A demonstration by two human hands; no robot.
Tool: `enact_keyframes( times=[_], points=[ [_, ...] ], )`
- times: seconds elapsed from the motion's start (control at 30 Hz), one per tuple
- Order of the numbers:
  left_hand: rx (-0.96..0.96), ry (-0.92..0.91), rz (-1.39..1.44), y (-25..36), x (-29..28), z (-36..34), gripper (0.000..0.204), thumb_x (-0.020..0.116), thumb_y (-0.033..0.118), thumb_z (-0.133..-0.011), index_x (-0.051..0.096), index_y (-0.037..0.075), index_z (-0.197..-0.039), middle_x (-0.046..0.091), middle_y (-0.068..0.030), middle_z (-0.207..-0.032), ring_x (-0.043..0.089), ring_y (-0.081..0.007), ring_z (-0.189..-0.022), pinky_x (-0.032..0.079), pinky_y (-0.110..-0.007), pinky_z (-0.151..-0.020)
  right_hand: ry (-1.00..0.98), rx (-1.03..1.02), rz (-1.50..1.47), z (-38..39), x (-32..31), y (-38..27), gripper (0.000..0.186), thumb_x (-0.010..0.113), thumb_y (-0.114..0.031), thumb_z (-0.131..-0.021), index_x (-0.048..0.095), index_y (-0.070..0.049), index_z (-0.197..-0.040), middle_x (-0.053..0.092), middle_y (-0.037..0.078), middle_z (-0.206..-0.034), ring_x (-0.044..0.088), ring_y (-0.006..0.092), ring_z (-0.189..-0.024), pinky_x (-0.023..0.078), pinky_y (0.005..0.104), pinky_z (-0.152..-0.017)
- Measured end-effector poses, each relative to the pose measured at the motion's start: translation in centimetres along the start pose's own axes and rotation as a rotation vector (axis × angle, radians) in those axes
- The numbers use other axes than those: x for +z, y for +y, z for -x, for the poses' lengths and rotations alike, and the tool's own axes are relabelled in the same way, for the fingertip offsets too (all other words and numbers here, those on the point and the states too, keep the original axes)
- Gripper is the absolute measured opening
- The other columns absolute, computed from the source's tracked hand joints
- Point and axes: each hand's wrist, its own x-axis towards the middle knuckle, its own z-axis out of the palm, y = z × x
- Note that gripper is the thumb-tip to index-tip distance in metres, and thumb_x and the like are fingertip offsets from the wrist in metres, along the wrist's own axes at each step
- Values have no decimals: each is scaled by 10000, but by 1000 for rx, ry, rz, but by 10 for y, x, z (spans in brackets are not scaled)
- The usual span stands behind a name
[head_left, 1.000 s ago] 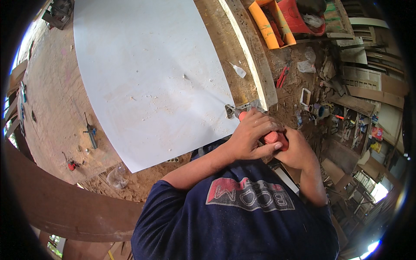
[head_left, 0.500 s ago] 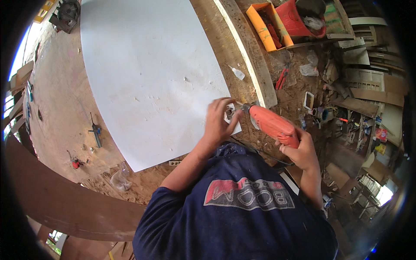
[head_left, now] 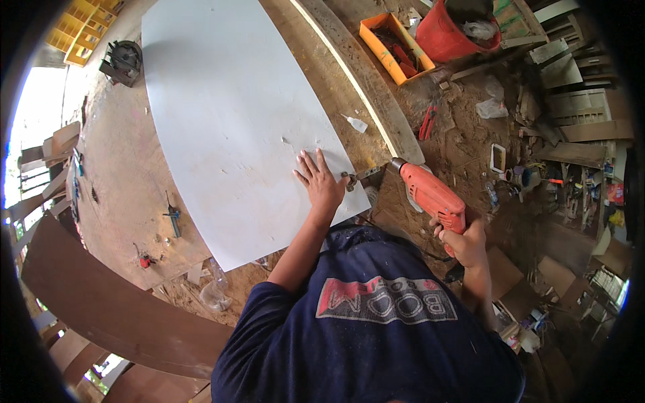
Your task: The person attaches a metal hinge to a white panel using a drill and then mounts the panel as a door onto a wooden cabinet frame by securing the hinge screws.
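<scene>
My left hand [head_left: 321, 183] lies on a large white sheet [head_left: 222, 121], its fingers spread flat. Its thumb points at a small dark metal fitting [head_left: 349, 182] at the sheet's right edge; whether they touch, I cannot tell. In my right hand [head_left: 463, 236] is a red-orange power drill [head_left: 433, 191], gripped round its handle. The drill's dark chuck [head_left: 398, 163] faces left toward the fitting. A narrow metal piece runs between chuck and fitting, too small to tell whether it is a bit or part of the fitting.
Beyond the sheet's right edge lie a small white bottle [head_left: 355, 123], a long board [head_left: 376, 87] and red-handled pliers [head_left: 428, 122]. A yellow-orange box [head_left: 396, 50] and red bucket [head_left: 457, 33] stand farther right. Left of the sheet are a blue tool [head_left: 173, 218] and dark machine [head_left: 122, 63].
My left hand has moved left, from fingers curled around the fitting to lying spread on the sheet. The drill has shifted slightly right. The whole view has turned a little.
</scene>
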Motion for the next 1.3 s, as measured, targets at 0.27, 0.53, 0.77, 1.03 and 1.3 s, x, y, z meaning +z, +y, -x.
enact_keyframes(
  times=[0.27, 0.53, 0.77, 1.03, 1.3],
  points=[
    [54, -43, 511, 8, -34, 24, 984, 917, 400, -859, 412, 1, -1604, 410, -327, -1661, 379, -452, -1573, 315, -534, -1285, -137, -89, -163, 6, 8, 45, 458, 713, 5, -835, 679, 39, -1290, 764, 75, -1075, 707, 119, -917, 586, 302, -830],
    [-49, -331, 1757, 69, -110, 123, 695, 633, 485, -1090, 460, 0, -1556, 590, -157, -1447, 595, -273, -1336, 477, -462, -1169, -560, -496, -100, -19, 59, 53, 964, 776, -21, -827, 350, -11, -1692, 670, 223, -1461, 651, 300, -1362, 527, 381, -1100],
    [-219, 231, 1415, -41, -162, 163, 472, 711, 282, -1012, 557, 4, -1361, 663, -73, -1119, 675, -193, -1005, 582, -372, -914, -923, -701, 448, -21, 127, 18, 925, 907, -341, -857, 478, -19, -1611, 676, 272, -1418, 650, 390, -1355, 513, 455, -1138],
    [-577, 311, 457, -191, -243, 219, 777, 901, 398, -762, 597, 117, -1420, 758, -205, -1227, 751, -350, -1165, 600, -449, -989, -858, -421, 715, -29, 166, 52, 627, 854, -317, -900, 683, -51, -1442, 772, 207, -1221, 753, 315, -1087, 592, 419, -972],
    [-451, 314, 179, -431, -232, 180, 870, 865, 302, -699, 602, 237, -1527, 743, -222, -1238, 725, -406, -1165, 590, -482, -1021, -483, -250, 753, -44, 261, 106, 532, 824, -238, -915, 711, -6, -1380, 796, 189, -1147, 772, 278, -1026, 604, 405, -934]
  ],
)
